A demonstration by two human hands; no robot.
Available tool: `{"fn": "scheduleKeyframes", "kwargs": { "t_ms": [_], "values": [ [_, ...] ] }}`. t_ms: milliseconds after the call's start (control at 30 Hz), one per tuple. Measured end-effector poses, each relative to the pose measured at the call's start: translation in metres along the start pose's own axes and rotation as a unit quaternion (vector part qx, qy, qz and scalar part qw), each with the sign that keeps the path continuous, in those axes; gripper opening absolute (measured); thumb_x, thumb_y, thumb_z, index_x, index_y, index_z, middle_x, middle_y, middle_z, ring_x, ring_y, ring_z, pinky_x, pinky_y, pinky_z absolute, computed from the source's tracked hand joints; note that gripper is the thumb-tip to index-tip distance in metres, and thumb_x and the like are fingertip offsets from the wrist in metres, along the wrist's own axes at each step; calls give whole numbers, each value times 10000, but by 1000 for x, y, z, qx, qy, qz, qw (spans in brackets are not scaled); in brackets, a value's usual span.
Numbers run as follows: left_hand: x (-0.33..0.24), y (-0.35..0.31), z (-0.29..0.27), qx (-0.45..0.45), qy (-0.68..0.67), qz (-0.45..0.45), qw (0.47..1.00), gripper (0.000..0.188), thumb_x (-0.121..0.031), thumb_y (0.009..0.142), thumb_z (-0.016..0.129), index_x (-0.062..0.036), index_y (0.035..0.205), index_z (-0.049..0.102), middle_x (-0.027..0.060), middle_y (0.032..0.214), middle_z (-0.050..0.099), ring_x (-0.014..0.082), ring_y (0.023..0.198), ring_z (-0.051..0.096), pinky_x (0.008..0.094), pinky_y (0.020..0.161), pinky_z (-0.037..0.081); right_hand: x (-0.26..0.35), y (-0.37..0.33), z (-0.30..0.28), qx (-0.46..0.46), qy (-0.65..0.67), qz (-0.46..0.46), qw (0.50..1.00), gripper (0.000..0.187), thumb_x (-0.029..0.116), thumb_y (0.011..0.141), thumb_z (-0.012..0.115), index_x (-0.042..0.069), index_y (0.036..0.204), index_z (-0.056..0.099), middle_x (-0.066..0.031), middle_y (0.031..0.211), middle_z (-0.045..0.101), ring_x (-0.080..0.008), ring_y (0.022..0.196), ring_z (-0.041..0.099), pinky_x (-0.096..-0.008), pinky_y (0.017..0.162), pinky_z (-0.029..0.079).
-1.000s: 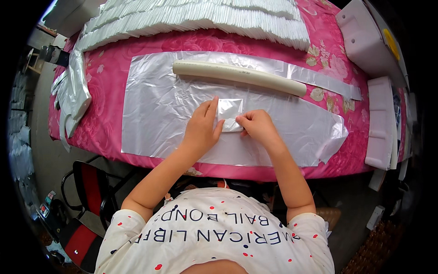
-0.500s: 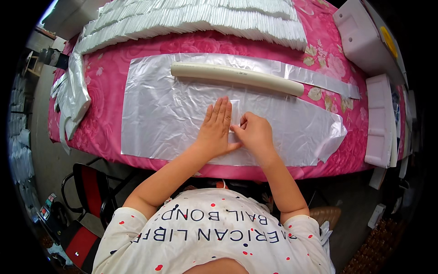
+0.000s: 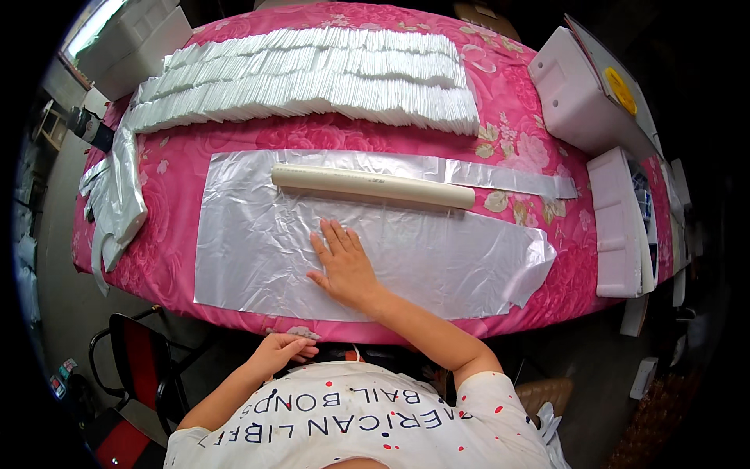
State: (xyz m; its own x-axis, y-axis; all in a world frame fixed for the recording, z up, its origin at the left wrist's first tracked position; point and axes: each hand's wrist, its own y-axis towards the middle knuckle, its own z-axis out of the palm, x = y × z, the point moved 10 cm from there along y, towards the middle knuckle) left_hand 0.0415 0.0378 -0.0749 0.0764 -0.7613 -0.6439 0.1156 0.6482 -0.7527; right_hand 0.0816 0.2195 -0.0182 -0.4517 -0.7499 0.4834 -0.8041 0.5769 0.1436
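On the plastic sheet [image 3: 258, 258]: our right hand [image 3: 342, 266] is lying flat, grip released.
Table edge [image 3: 173, 283]: our left hand [image 3: 280, 352] is curling; grip, we can't tell.

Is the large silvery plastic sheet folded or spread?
Mostly spread: the plastic sheet lies wide over the pink tablecloth, its right end crumpled.

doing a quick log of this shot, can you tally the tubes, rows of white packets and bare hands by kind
Cream tube: 1
Rows of white packets: 3
Bare hands: 2 (left hand near the table edge, right hand over the silvery sheet)
Total: 6
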Motion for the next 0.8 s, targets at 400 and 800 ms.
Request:
{"fn": "scheduleKeyframes", "kwargs": {
  "t_ms": [400,800],
  "values": [
    [-54,-20,-10,-139,336,149,919,247,-130,750,673,-46,981,650,120,812,650,181,641,615,280,561,466,74,-63,7,103,151,-170,968,252,178,799,614,25,996,579,-151,1228,466,-328,1259,333,-444,1032,265],
    [-129,-9,33,-129,389,317,855,341,-92,735,676,-61,1070,616,142,919,649,273,810,633,333,676,496,-377,-70,-271,-380,140,339,849,260,232,833,625,8,965,636,-56,796,633,-135,714,559,-289,691,447]
  ]
}}
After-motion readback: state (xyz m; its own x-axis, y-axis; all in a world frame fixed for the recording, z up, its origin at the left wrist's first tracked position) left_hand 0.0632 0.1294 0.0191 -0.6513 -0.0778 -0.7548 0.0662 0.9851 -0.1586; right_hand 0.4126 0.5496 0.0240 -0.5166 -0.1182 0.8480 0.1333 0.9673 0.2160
